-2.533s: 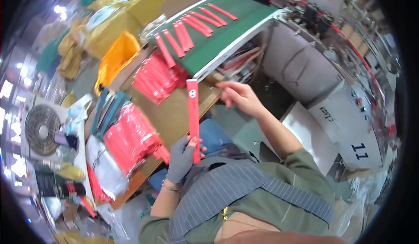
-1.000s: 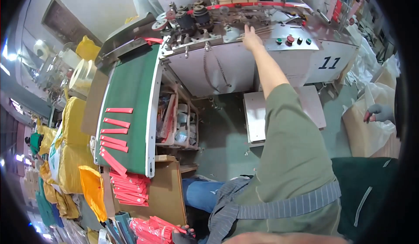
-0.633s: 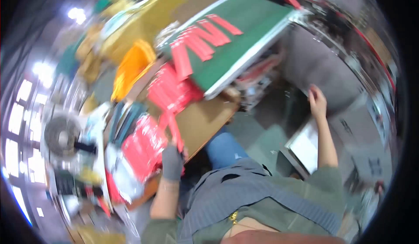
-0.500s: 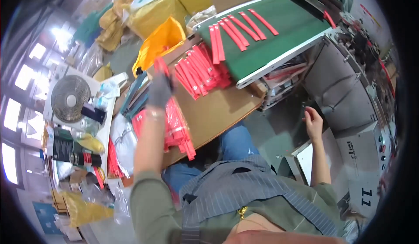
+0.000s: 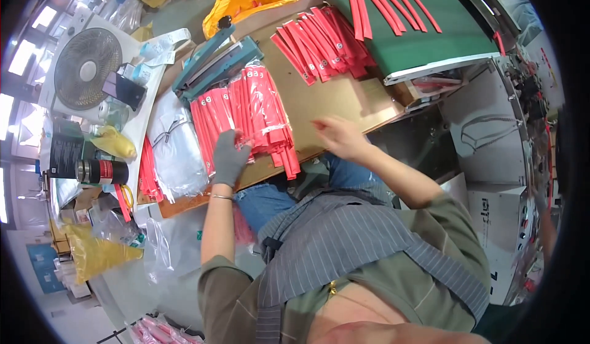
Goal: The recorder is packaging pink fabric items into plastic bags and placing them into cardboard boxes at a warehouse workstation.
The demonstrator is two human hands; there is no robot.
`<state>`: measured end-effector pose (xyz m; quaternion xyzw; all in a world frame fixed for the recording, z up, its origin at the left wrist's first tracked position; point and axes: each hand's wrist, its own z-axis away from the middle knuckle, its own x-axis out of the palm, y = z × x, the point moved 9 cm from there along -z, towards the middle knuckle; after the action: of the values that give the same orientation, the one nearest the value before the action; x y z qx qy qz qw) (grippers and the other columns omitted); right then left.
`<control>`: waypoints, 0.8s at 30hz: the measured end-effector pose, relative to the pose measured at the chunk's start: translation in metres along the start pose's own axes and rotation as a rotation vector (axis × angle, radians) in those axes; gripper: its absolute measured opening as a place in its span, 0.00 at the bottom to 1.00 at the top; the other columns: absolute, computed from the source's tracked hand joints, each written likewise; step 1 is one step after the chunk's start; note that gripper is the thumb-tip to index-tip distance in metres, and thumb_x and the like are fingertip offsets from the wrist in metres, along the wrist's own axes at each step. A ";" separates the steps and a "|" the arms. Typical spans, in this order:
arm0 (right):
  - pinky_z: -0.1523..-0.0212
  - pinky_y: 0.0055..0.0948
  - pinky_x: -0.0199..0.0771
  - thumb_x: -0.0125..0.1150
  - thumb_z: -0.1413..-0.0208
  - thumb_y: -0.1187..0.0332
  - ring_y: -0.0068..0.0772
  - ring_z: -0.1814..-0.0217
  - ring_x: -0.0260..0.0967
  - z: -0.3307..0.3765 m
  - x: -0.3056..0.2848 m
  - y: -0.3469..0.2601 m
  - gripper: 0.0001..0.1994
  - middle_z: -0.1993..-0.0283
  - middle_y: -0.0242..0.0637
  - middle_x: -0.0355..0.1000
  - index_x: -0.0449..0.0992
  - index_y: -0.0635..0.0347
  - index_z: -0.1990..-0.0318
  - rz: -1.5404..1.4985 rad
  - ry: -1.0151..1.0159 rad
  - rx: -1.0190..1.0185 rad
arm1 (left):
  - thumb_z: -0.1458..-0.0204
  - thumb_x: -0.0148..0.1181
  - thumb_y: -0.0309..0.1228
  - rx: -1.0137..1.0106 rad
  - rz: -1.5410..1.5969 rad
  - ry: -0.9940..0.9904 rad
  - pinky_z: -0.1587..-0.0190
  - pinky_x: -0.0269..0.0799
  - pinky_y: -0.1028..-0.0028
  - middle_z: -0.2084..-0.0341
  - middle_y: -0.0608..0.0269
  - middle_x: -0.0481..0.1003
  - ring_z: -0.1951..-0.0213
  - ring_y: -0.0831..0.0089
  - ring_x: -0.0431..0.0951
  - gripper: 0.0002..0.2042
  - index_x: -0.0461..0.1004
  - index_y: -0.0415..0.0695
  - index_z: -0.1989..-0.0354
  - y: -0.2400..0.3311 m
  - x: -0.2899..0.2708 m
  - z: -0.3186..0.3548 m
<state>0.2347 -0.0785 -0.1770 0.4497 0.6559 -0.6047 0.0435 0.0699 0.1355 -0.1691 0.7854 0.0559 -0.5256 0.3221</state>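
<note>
Left hand: As it lies nearest to us on the brown worktop (image 5: 319,101), we see our gloved left hand (image 5: 229,158) resting flat, the fingers bent down over the near end of the pile of bagged red strips (image 5: 246,119); we think it presses there to keep the slippery clear bags from sliding.

Right hand: It is bare and hovers just right of the pile, over the near edge of the worktop; our right hand (image 5: 337,137) has the fingers loosely spread and holds nothing that we can see. It looks a little blurred.

Pile of bagged red strips: It sits on the near left part of the worktop, under and beyond the left hand. The long axis runs from the near edge away from us, leaning a little to the left, and the round marks at the far ends point away from us.

Loose red strips (image 5: 319,43): Farther on the worktop, beyond the pile and to the right, they lie fanned, probably as they dropped off the belt.

Green conveyor belt (image 5: 424,43): It stands at the far right edge of the worktop and carries several more strips laid across it.

Teal heat sealer (image 5: 215,67): It stands at the far left side of the worktop, just beyond the pile.
</note>
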 end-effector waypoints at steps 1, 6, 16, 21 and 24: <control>0.55 0.41 0.70 0.57 0.51 0.66 0.45 0.50 0.67 -0.024 0.019 -0.035 0.18 0.54 0.45 0.68 0.69 0.57 0.51 0.051 -0.031 -0.076 | 0.53 0.61 0.37 -0.036 0.035 -0.046 0.59 0.68 0.64 0.67 0.55 0.73 0.62 0.59 0.73 0.13 0.72 0.41 0.66 -0.006 0.010 0.008; 0.66 0.47 0.71 0.52 0.50 0.69 0.51 0.64 0.71 -0.101 0.099 -0.042 0.09 0.68 0.47 0.72 0.67 0.56 0.60 0.248 -0.206 -0.047 | 0.52 0.58 0.31 -0.146 0.371 0.055 0.73 0.66 0.69 0.84 0.58 0.66 0.78 0.71 0.70 0.08 0.68 0.41 0.76 -0.022 0.017 -0.003; 0.67 0.35 0.74 0.57 0.55 0.66 0.40 0.71 0.75 -0.204 -0.055 -0.125 0.08 0.71 0.42 0.75 0.76 0.58 0.69 0.479 0.018 -0.116 | 0.52 0.52 0.30 -0.059 0.176 -0.213 0.75 0.71 0.72 0.82 0.55 0.75 0.80 0.69 0.76 0.08 0.74 0.38 0.74 0.026 -0.108 -0.119; 0.82 0.24 0.72 0.61 0.53 0.69 0.23 0.83 0.70 -0.197 -0.055 -0.094 0.08 0.79 0.36 0.72 0.76 0.66 0.71 0.043 -0.157 0.199 | 0.51 0.48 0.30 -0.081 0.289 -0.150 0.83 0.67 0.79 0.85 0.58 0.75 0.86 0.77 0.73 0.12 0.76 0.34 0.72 0.037 -0.114 -0.121; 0.83 0.22 0.71 0.61 0.49 0.68 0.22 0.83 0.69 -0.194 -0.068 -0.071 0.09 0.80 0.35 0.71 0.74 0.67 0.70 0.018 -0.211 0.294 | 0.50 0.48 0.31 -0.173 0.329 -0.328 0.81 0.68 0.80 0.85 0.60 0.75 0.86 0.78 0.72 0.12 0.76 0.34 0.72 0.066 -0.108 -0.114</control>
<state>0.3235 0.0563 -0.0313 0.3911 0.5481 -0.7376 0.0512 0.1403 0.1753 -0.0197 0.6577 -0.0810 -0.5797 0.4741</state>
